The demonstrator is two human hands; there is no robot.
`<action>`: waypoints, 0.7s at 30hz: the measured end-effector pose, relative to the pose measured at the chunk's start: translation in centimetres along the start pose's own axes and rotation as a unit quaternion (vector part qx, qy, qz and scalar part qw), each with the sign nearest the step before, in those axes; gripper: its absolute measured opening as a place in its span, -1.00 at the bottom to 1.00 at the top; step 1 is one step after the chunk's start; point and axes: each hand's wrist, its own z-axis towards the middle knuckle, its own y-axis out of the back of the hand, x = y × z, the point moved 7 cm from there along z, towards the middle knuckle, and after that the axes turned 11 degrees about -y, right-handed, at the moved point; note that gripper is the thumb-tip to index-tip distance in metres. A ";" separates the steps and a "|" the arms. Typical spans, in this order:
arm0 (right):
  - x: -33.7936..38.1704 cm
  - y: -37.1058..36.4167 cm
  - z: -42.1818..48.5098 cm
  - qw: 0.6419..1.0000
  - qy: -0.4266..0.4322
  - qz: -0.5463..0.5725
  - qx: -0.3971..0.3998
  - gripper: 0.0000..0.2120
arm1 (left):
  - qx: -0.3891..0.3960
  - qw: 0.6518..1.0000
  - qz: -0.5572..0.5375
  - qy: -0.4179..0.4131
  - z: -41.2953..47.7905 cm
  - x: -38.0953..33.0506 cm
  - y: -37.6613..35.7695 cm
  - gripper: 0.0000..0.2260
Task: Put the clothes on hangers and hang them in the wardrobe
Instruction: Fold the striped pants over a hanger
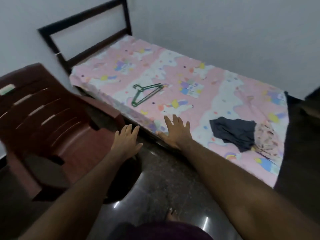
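Small room, pale plain walls [225,28], dark polished speckled stone floor [166,184] catching light glints. Landmark: single bed with a pink cartoon-print sheet [173,75], pushed into the corner; its dark wooden open-frame headboard [86,30] stands against the far-left wall.

Left of the bed, close to its near edge: a dark red-brown moulded plastic chair with a slatted back [52,118]; a small pale label sits on the top of its back. At the foot of the bed, on the right, a dark bulky shape, blurred, not identifiable.

On the bed, toward the foot end: a dark navy crumpled garment [233,130], lying in a heap, touching and partly overlapping a pale floral-print garment [265,137] on its right side. Both rest loose on the sheet.

On the bed, toward the middle and nearer the headboard: green thin wire hangers [147,94], stacked flat, hook pointing toward the headboard. Number in the stack unclear. Well apart from the garments.

Both arms reach forward. Right hand [174,130] over the bed's near edge, fingers straight and spread, holding nothing. Left hand [126,141] over the floor gap between chair and bed, fingers straight, close together, holding nothing.

A bare foot [171,215] shows on the floor below.
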 end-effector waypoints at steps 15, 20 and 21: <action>-18.9 0.1 8.9 0.955 -0.276 0.104 0.010 -0.30 | 0.112 0.970 -0.079 -0.201 23.5 -11.3 -4.4 -0.40; -22.9 0.9 10.6 0.912 -0.373 0.170 -0.008 -0.34 | 0.132 0.949 -0.090 -0.270 29.7 -14.9 -4.8 -0.43; -23.5 0.8 10.9 0.904 -0.387 0.179 -0.013 -0.34 | 0.138 0.945 -0.090 -0.283 30.8 -15.6 -4.8 -0.44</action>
